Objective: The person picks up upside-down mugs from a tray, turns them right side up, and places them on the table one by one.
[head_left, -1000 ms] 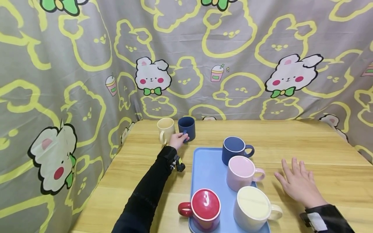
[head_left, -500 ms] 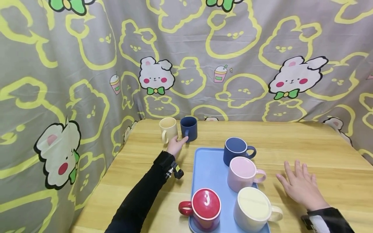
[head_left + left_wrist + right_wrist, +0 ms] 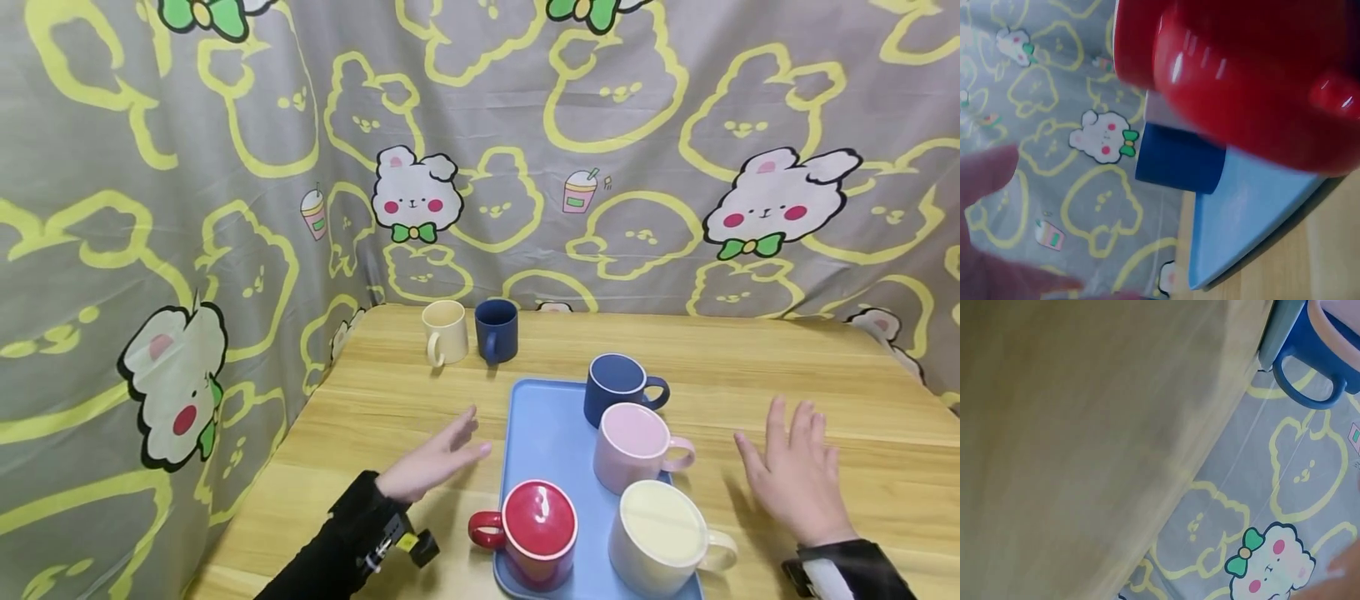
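Observation:
My left hand [image 3: 431,460] hovers over the table left of the blue tray [image 3: 551,442], fingers extended and holding nothing. Close by it stands a red mug [image 3: 538,533] at the tray's near left, its handle pointing left; this mug looms large in the left wrist view. Along the tray's right side are a navy mug [image 3: 615,387], a pink mug [image 3: 633,447] and a cream mug [image 3: 660,537], handles to the right. My right hand [image 3: 798,479], fingers spread, is right of the tray with nothing in it; whether it touches the table cannot be told.
At the table's back left, a pale yellow mug [image 3: 446,333] and another navy mug [image 3: 497,332] stand side by side, handles toward me. A patterned grey curtain [image 3: 510,192] hangs along the back and left edges of the wooden table [image 3: 337,442].
My left hand has let go of the back navy mug's handle and drawn back toward me, beside the tray. My right hand has barely shifted. The view has turned slightly left.

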Demonstrator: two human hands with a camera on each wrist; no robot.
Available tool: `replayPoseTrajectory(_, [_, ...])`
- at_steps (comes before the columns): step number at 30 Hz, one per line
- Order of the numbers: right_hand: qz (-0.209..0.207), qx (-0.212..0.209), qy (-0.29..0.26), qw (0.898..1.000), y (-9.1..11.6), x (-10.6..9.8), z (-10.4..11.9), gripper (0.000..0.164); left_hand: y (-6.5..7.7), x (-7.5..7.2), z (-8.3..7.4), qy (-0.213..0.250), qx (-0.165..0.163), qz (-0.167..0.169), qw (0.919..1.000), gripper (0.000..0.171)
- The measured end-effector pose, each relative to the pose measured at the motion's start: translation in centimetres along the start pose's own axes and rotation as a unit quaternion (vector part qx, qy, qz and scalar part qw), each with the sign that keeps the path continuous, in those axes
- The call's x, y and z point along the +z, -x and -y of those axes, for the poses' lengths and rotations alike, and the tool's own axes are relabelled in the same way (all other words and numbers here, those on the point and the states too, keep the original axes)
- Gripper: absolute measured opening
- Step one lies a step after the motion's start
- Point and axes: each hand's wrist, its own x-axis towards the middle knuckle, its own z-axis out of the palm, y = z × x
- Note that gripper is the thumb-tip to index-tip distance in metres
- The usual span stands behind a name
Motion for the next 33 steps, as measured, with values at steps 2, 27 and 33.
replayPoseTrajectory(2, [-0.030,-0.005,-0.010,0.999,-0.1,-0.3,0.3,0.073,1.0,0.2,0.0,-0.030,0.011,0.044,0.9985,0.076])
replayPoseTrajectory(27, [0.222,-0.336,-0.051,0.914,1.4,-2.5,20.8,0.093,1.2,1.5,3.1,0.024,0.071,0.238,0.9683,0.030])
replayPoseTrajectory(33, [0.379,-0.297,-0.039,0.875,1.7,-0.9,22.5,0.095,1.1,1.3,3.3,0.033,0.083,0.252,0.9636,0.031])
